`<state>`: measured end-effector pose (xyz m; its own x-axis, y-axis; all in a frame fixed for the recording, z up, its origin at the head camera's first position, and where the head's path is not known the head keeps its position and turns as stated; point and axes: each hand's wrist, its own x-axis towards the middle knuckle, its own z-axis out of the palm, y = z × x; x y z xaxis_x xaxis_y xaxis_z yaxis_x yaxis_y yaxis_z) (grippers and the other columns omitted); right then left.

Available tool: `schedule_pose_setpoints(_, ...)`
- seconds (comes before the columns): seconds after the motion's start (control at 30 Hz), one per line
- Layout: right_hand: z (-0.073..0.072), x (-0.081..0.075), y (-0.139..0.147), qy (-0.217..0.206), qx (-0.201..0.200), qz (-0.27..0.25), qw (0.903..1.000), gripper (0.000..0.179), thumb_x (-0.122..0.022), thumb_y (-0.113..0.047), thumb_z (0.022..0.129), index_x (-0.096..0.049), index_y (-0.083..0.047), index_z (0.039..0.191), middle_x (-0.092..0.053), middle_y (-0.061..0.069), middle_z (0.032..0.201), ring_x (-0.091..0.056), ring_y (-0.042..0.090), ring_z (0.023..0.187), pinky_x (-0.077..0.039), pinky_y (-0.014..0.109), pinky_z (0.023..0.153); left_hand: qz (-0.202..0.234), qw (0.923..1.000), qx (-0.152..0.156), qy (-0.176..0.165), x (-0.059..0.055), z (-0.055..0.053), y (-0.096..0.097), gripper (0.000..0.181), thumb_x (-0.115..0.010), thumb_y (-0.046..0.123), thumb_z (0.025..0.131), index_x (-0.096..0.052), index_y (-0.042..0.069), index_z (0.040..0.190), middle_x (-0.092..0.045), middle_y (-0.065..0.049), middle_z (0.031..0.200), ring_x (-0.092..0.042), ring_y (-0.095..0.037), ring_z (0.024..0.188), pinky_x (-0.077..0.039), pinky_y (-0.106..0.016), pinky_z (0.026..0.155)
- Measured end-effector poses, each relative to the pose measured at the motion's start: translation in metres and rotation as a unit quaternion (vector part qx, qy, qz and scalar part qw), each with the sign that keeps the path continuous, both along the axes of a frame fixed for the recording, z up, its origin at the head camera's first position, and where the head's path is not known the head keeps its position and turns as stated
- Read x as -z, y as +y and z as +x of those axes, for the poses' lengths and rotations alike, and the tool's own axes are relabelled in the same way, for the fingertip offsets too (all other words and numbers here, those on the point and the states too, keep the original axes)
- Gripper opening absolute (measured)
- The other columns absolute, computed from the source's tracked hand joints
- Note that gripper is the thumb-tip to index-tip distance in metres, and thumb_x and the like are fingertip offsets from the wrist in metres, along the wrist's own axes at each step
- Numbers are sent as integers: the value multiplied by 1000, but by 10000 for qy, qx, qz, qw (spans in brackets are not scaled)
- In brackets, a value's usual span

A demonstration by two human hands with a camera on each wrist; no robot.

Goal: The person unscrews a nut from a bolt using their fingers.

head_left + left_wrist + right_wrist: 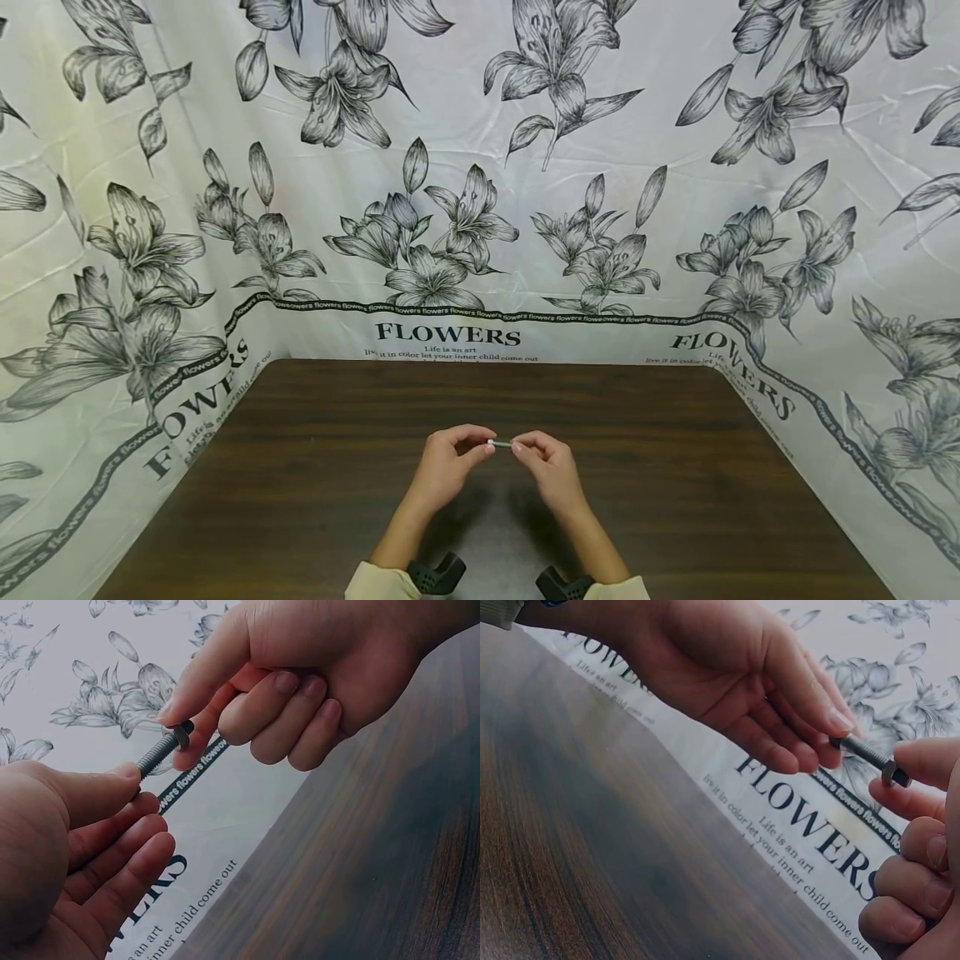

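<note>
A dark metal bolt (501,443) with a threaded shank is held level between the two hands, above the table. My left hand (442,468) pinches one end of it between thumb and forefinger, its other fingers loosely bent below. That end is mostly covered by the fingertips. A hex nut (182,736) sits on the thread near the opposite end, with a short dark tip showing past it. My right hand (553,473) has thumb and forefinger on either side of the nut, its remaining fingers curled into the palm, as the right wrist view shows.
The dark wood-grain table (337,417) spreads under both hands. Behind and at both sides hangs a white cloth (465,167) printed with black lilies and the word FLOWERS. Black wrist devices (438,575) sit by the pale sleeves (378,582).
</note>
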<state>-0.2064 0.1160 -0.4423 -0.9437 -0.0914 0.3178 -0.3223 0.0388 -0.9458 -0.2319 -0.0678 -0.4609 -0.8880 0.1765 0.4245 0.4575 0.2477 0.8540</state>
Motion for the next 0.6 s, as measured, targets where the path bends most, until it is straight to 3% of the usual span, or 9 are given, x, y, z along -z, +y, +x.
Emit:
schedule_pose_setpoints(0.03,0,0,0,7,-32,-17,10000,13,-62,3,91,-65,15,96,-47,-3,60,-39,5,57,-33,19,56,-28,10000,-5,-30,0,0,0,13,-75,8,85,-74,12,97,-70,2,87,-64,-12,77,-54,-27,70)
schedule_pose_setpoints(0.27,-2,4,2,245,-278,-69,9993,16,-63,6,89,-64,14,103,-36,-5,57,-31,3,48,-25,18,47,-91,9999,-67,-105,-38,22,1,12,-73,-1,84,-73,3,95,-70,-9,87,-64,-18,78,-54,-30,71)
schedule_pose_setpoints(0.6,-3,7,0,563,-372,24,9977,32,-66,10,86,-59,10,117,-32,5,54,-31,2,48,-27,20,46,-45,9998,-178,-72,-38,22,1,13,-73,-4,82,-73,3,94,-70,-9,86,-65,-19,76,-55,-30,69)
